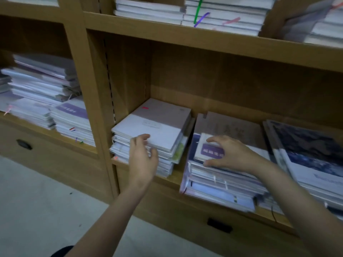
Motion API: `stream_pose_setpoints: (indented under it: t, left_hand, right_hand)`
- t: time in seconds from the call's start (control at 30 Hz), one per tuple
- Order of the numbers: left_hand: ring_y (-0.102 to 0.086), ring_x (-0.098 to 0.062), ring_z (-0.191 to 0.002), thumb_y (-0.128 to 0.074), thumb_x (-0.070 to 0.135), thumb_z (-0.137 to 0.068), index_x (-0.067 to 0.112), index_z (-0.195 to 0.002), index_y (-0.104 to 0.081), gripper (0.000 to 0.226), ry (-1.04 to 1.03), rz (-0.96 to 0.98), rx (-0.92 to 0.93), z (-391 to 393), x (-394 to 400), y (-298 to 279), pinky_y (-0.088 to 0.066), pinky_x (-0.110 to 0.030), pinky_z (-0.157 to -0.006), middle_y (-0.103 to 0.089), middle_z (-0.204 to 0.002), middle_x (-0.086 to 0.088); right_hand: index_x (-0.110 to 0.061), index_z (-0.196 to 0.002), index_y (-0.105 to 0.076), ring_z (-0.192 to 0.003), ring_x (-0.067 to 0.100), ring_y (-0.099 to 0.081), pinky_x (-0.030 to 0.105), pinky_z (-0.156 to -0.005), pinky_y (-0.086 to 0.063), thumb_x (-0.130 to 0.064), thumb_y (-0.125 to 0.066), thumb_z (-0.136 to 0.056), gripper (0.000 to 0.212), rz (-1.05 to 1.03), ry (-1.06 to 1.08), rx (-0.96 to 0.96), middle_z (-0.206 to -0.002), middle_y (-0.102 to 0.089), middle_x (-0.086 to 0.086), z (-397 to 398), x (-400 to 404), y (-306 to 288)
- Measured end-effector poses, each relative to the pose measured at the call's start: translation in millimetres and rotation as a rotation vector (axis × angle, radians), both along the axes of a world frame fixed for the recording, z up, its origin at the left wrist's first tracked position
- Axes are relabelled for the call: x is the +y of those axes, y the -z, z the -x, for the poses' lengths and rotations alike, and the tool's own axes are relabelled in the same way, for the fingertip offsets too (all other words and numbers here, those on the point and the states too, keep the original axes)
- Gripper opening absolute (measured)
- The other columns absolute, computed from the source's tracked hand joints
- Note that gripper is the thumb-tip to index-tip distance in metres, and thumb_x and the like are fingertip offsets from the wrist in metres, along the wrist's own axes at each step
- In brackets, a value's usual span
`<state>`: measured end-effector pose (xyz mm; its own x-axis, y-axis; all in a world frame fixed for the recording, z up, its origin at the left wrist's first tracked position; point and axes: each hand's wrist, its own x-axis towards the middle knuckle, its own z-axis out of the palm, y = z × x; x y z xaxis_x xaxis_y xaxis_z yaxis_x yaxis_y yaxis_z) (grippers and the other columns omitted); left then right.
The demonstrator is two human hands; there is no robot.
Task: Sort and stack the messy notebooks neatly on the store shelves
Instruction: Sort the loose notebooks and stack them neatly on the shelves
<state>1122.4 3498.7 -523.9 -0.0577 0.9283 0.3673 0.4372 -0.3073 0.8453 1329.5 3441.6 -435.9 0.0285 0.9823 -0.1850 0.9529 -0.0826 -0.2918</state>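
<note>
A stack of notebooks with a white and pinkish-grey top cover (159, 125) sits at the left of the middle shelf bay. My left hand (143, 154) is at its front edge, thumb on the top cover and fingers curled against the edges below. To the right lies a second, uneven stack (219, 180) with a brown cover (232, 127) at the back. On it rests a small notebook with a purple label (209, 150). My right hand (229, 154) grips this small notebook, thumb at its far edge and fingers at its near edge.
A third stack topped by a dark blue and white cover (308, 154) leans at the right. The left bay holds more notebook piles (46, 93). The shelf above (204, 13) is stacked too. Wooden drawers (24, 144) run below, above a grey floor.
</note>
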Motion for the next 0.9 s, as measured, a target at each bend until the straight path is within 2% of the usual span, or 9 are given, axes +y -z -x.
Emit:
stream_pose_setpoints:
  t: [0.1,0.2,0.37,0.43,0.5,0.6,0.7,0.8,0.9]
  left_hand:
    - [-0.055,-0.012,-0.107,-0.058,0.006,-0.087,0.011,-0.131,-0.046,0.046,0.355,-0.005,0.077,-33,-14,12,-0.042,-0.017,-0.087,-0.052,-0.118,0.003]
    - [-0.054,-0.013,-0.115,-0.066,0.015,-0.085,0.019,-0.144,-0.030,0.069,0.640,0.165,0.197,-55,-15,17,-0.044,-0.029,-0.099,-0.051,-0.131,0.004]
    - [-0.057,-0.009,-0.089,-0.067,0.009,-0.084,0.018,-0.135,-0.047,0.056,0.549,0.001,0.341,-65,-2,-8,-0.038,-0.003,-0.069,-0.059,-0.110,0.009]
    - [-0.060,-0.014,-0.099,-0.068,0.010,-0.084,0.017,-0.136,-0.047,0.056,0.523,0.012,0.338,-63,4,-18,-0.044,-0.010,-0.080,-0.062,-0.115,0.004]
    - [-0.059,-0.018,-0.110,-0.063,0.007,-0.087,0.016,-0.137,-0.046,0.053,0.538,0.086,0.188,-67,3,-31,-0.049,-0.023,-0.089,-0.062,-0.121,-0.003]
    - [-0.061,-0.017,-0.101,-0.050,0.000,-0.093,0.009,-0.137,-0.041,0.045,0.531,0.293,-0.330,-79,-6,-54,-0.053,-0.017,-0.076,-0.062,-0.118,-0.011]
    - [-0.063,-0.024,-0.091,-0.038,-0.001,-0.096,-0.002,-0.131,-0.040,0.035,0.532,0.617,-0.754,-83,-7,-65,-0.055,-0.030,-0.078,-0.061,-0.110,-0.019]
    - [-0.060,-0.021,-0.078,-0.038,0.009,-0.099,0.001,-0.108,-0.052,0.019,0.464,0.793,-0.691,-79,-5,-61,-0.051,-0.031,-0.071,-0.061,-0.093,-0.013]
    - [-0.061,-0.022,-0.084,-0.044,0.005,-0.097,-0.001,-0.122,-0.047,0.027,0.402,0.825,-0.658,-83,-1,-58,-0.051,-0.032,-0.069,-0.061,-0.099,-0.014]
  right_hand:
    - [-0.026,-0.150,-0.013,-0.145,0.018,-0.006,0.031,-0.115,-0.012,-0.052,-0.068,-0.078,0.094,0.050,0.001,-0.123,-0.159,-0.004,0.001,-28,-22,18]
    - [-0.028,-0.150,0.005,-0.146,0.025,0.007,0.036,-0.118,-0.006,-0.047,-0.065,-0.083,0.099,0.015,0.082,-0.260,-0.159,0.012,0.004,-46,-42,33]
    - [-0.022,-0.152,-0.003,-0.144,0.029,-0.015,0.037,-0.115,-0.021,-0.038,-0.063,-0.089,0.089,-0.026,0.032,-0.398,-0.158,-0.008,0.010,-53,-42,34]
    - [-0.021,-0.151,-0.011,-0.138,0.027,-0.030,0.034,-0.107,-0.032,-0.041,-0.064,-0.087,0.086,0.022,0.000,-0.371,-0.154,-0.025,0.010,-58,-36,19]
    - [-0.022,-0.150,-0.021,-0.128,0.023,-0.042,0.031,-0.099,-0.039,-0.043,-0.064,-0.086,0.080,0.021,-0.017,-0.309,-0.145,-0.041,0.005,-65,-35,2]
    - [-0.024,-0.147,-0.032,-0.121,0.022,-0.049,0.028,-0.088,-0.042,-0.041,-0.063,-0.087,0.070,-0.075,-0.006,-0.176,-0.137,-0.052,0.002,-73,-38,-12]
    - [-0.024,-0.146,-0.035,-0.114,0.027,-0.052,0.029,-0.077,-0.041,-0.036,-0.056,-0.094,0.058,-0.062,0.001,-0.184,-0.129,-0.057,0.006,-75,-40,-9]
    - [-0.022,-0.142,-0.042,-0.108,0.029,-0.058,0.036,-0.087,-0.048,-0.026,-0.051,-0.098,0.045,-0.211,0.056,-0.214,-0.123,-0.062,0.010,-75,-39,-7]
    - [-0.021,-0.136,-0.041,-0.085,0.033,-0.062,0.033,-0.061,-0.044,-0.009,-0.046,-0.095,0.043,-0.397,0.125,-0.468,-0.096,-0.064,0.011,-67,-31,-8]
